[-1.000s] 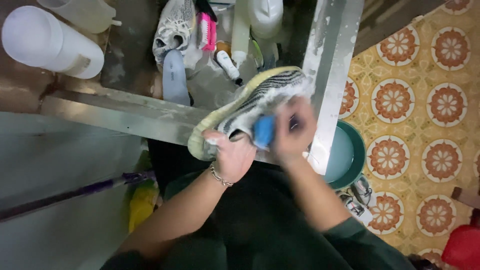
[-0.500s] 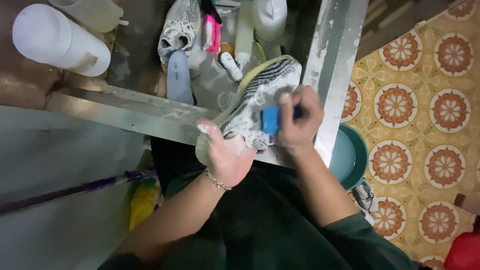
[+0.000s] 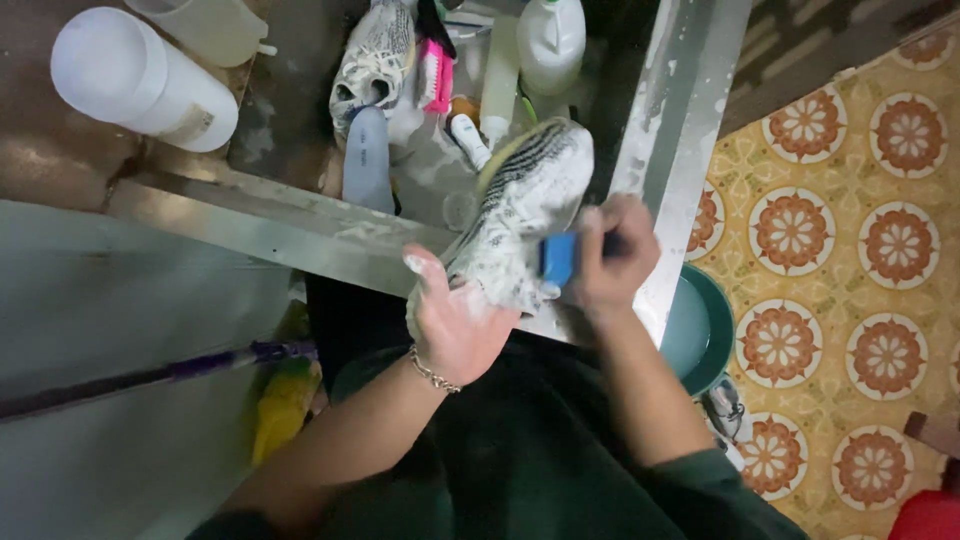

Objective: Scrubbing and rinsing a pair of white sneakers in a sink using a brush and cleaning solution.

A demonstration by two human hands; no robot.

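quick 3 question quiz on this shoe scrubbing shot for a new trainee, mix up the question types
1. True or false: the left hand holds the striped sneaker from below, over the sink rim.
2. Which colour is the brush in the right hand? A) pink B) blue C) green
3. Fill in: a second sneaker lies inside the sink beside a ____ brush.

Key:
1. True
2. B: the brush is blue and pressed against the sneaker's side.
3. pink
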